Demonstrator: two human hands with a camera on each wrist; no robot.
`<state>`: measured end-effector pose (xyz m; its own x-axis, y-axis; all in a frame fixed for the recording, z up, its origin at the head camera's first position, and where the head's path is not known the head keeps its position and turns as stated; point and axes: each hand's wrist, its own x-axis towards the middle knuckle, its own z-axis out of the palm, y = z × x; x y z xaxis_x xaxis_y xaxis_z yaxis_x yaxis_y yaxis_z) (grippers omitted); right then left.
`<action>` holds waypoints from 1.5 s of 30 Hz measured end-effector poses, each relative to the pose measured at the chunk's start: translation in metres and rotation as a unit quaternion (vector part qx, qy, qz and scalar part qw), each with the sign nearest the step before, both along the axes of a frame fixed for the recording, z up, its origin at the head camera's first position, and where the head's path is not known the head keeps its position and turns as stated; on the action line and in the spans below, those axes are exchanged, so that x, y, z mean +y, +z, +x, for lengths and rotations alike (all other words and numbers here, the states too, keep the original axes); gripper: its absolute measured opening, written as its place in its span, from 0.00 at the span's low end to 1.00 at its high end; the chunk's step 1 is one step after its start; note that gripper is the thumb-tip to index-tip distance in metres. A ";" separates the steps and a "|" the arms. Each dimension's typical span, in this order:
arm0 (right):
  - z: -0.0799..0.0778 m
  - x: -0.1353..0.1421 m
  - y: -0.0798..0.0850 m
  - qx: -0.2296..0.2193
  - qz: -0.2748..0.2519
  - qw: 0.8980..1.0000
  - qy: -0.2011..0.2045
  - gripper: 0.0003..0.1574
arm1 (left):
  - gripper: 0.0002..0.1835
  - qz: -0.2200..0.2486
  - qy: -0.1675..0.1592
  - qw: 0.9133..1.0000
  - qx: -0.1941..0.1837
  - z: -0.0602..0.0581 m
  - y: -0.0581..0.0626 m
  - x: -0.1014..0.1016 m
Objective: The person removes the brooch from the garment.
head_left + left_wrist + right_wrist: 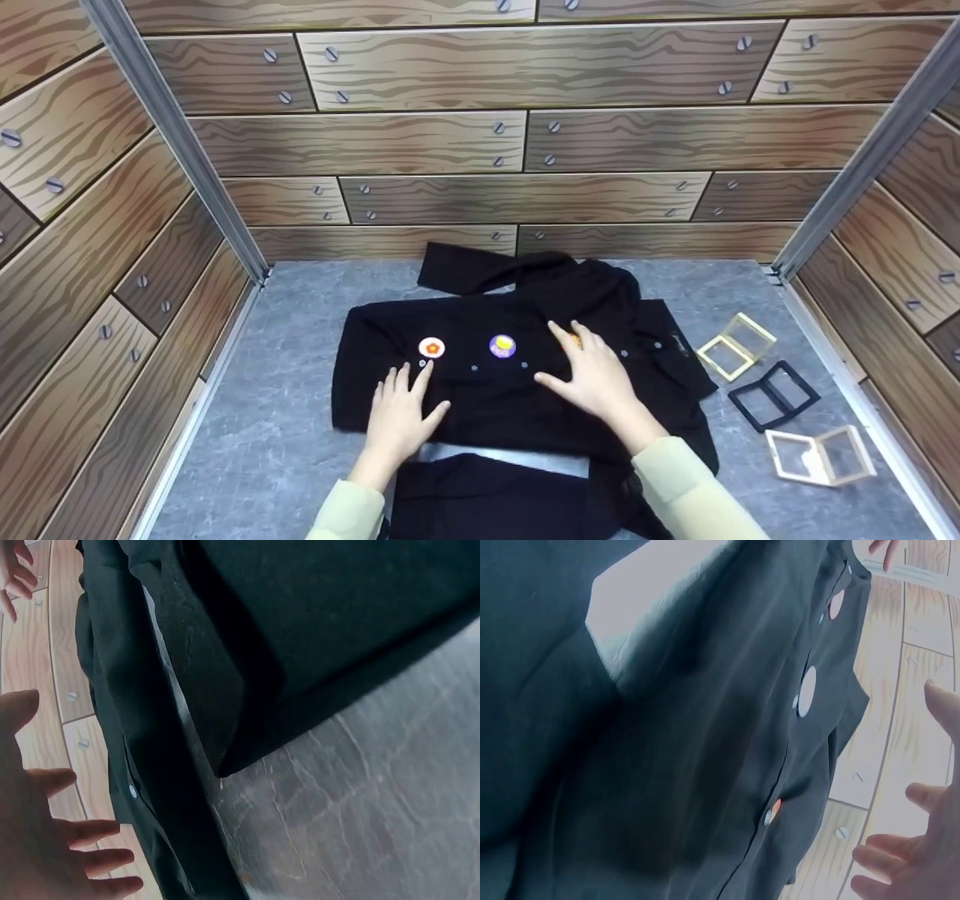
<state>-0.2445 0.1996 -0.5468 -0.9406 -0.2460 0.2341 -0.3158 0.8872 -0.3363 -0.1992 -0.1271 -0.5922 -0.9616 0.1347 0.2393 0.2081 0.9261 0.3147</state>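
A black button-up shirt (pixel 480 412) lies spread on the grey surface, its collar end to the right and its sleeves at the top and bottom. Three round badges sit along the button line: a white one with a red flower (pixel 431 348), a purple one with a yellow shape (pixel 502 346) and an orange one (pixel 576 340) partly hidden by fingers. My left hand (pixel 399 416) hovers, fingers spread, near the flower badge. With fingers apart, my right hand (pixel 596 375) is over the orange badge. Neither hand holds anything.
To the right lie three hinged square frames: a yellow one (pixel 726 358), a black one (pixel 776 397) and a pale wooden one (pixel 820 456). Wood-patterned walls (pixel 525 142) with metal corner posts (pixel 180 127) enclose the grey surface (pixel 292 375).
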 end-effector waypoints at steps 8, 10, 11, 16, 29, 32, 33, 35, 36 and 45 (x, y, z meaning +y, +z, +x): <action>0.000 -0.019 -0.002 0.004 -0.007 1.000 0.023 0.55 | 0.38 -0.021 0.000 1.000 0.009 -0.001 0.000 0.001; 0.000 -0.023 -0.004 0.000 -0.008 1.000 0.025 0.55 | 0.37 -0.024 0.001 1.000 0.009 -0.002 0.001 0.001; 0.000 -0.025 -0.004 -0.001 -0.008 1.000 0.026 0.55 | 0.37 -0.025 0.001 1.000 0.009 -0.002 0.001 0.001; 0.002 -0.034 -0.006 -0.003 -0.010 0.999 0.034 0.54 | 0.36 -0.028 0.000 1.000 0.013 -0.003 0.000 0.001; -0.004 -0.055 -0.009 0.014 -0.007 0.998 0.062 0.52 | 0.33 -0.024 0.000 0.997 0.070 -0.011 -0.004 0.001; -0.006 -0.060 -0.009 0.016 -0.007 0.997 0.071 0.52 | 0.33 -0.019 -0.001 0.997 0.071 -0.013 -0.004 0.001; -0.007 -0.061 -0.010 0.016 -0.005 0.997 0.072 0.52 | 0.32 -0.017 -0.001 0.997 0.069 -0.014 -0.005 0.001; -0.008 -0.064 -0.010 0.012 -0.005 0.997 0.072 0.52 | 0.32 -0.013 -0.001 0.998 0.067 -0.016 -0.005 0.001; -0.009 -0.066 -0.010 0.010 -0.006 0.997 0.072 0.51 | 0.32 -0.012 -0.001 0.998 0.066 -0.017 -0.005 0.001; -0.017 -0.080 -0.011 0.007 0.002 0.996 0.087 0.49 | 0.30 -0.009 0.008 0.997 0.074 -0.024 -0.006 -0.004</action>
<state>-0.2613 0.1198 -0.5574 -0.8800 -0.4061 0.2463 -0.4699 0.8196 -0.3277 -0.2230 -0.1312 -0.5985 -0.9176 0.1254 0.3772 0.2363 0.9351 0.2640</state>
